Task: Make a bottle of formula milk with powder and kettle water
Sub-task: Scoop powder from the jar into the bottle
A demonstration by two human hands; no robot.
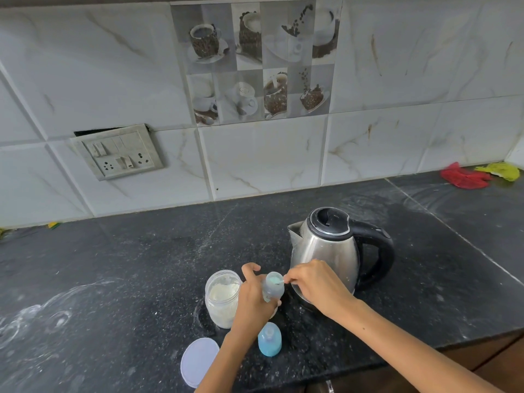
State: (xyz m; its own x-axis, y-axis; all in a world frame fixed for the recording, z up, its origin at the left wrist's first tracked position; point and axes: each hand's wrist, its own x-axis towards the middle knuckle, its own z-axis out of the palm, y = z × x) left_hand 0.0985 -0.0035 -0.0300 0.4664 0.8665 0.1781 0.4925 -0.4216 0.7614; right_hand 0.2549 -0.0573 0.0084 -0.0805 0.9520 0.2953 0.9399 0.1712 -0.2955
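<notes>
My left hand [252,299] grips a small clear baby bottle [272,287] that stands open on the black counter. My right hand [314,285] pinches a small scoop [279,281] held over the bottle's mouth. An open clear jar of white powder [222,297] stands just left of the bottle. The steel kettle [326,248] with a black lid and handle stands behind my right hand, spout to the left. The blue bottle cap with teat [269,338] stands in front of the bottle.
The jar's white round lid [198,361] lies near the black counter's [141,265] front edge. A switch and socket plate [119,153] is on the tiled wall. Red and yellow cloths [479,174] lie at the far right. White powder dust streaks the counter at the left.
</notes>
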